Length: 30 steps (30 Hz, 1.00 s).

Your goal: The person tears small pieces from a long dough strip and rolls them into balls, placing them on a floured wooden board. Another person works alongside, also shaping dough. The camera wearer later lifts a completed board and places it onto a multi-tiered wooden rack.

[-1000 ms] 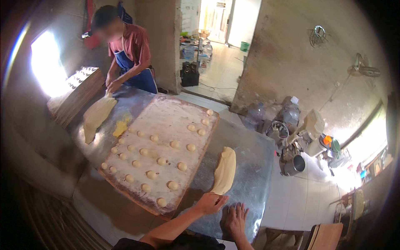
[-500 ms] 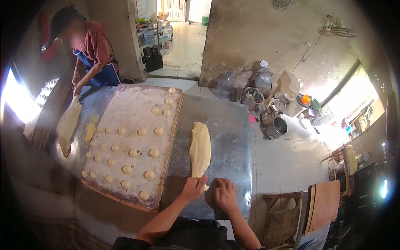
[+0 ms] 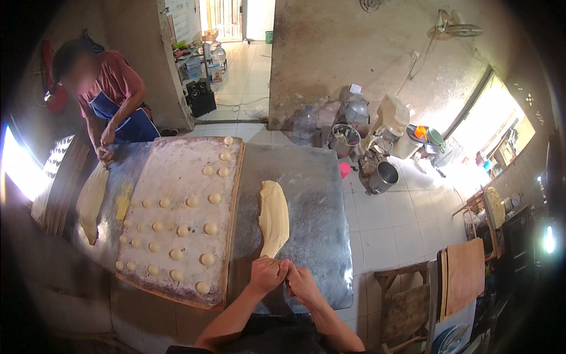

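Note:
A long pale dough strip (image 3: 273, 215) lies lengthwise on the dull metal tabletop (image 3: 315, 197), right of a floured wooden board (image 3: 177, 159) with rows of small dough balls (image 3: 210, 228). My left hand (image 3: 268, 272) is closed around the strip's near end. Touching it, my right hand (image 3: 300, 283) has its fingers curled closed; whatever they hold is hidden between the hands.
At the left, a co-worker (image 3: 115, 100) in a blue apron handles another dough strip (image 3: 91, 203) beside stacked boards (image 3: 56, 192). Pots (image 3: 384, 177), buckets and jugs stand along the far wall. Wooden boards (image 3: 460, 277) are at the lower right.
My right hand has left the tabletop, curled up and moved left against my left hand at the dough's near end. The co-worker's hands have lowered. The view has shifted.

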Available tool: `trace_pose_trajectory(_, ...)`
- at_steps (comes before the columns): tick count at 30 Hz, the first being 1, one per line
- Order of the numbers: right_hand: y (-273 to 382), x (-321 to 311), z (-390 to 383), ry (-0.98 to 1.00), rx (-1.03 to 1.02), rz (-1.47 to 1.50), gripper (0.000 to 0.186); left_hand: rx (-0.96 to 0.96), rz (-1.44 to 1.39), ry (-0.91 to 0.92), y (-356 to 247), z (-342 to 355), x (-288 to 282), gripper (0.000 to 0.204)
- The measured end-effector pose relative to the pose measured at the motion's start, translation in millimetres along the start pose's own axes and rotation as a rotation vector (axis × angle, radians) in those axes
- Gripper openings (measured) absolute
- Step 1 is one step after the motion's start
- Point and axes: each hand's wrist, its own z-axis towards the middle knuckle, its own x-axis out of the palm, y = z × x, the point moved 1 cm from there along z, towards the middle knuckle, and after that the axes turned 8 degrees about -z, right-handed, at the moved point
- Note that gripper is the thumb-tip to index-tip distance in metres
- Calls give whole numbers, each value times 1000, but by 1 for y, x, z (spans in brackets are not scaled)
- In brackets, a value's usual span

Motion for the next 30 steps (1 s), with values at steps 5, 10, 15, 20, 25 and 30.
trace_pose_trajectory(5, 0, -14, -92, -72, -126, -716, 28, -102, 197, 43, 19, -2, -5, 38)
trace_pose_trajectory(10, -31, -31, -2, -673, -540, -1558, 36, -98, -50, 89, -19, 0, 5, 15)
trace_pose_trajectory(15, -105, -23, -12, -121, -711, -1460, 66, -79, -116, 175, 0, -34, 3, 9)
trace_pose_trajectory(20, -13, -50, 11, -722, -506, -1495, 63, -114, -129, 227, 10, -42, -18, 10)
trace_pose_trajectory(25, -67, -4, -17, -169, -816, -1385, 57, -76, -86, 101, -1, -27, -25, 19)
trace_pose_trajectory(30, -26, -42, -6, -451, -557, -1257, 57, -262, -148, 38, -13, -36, -31, 24)
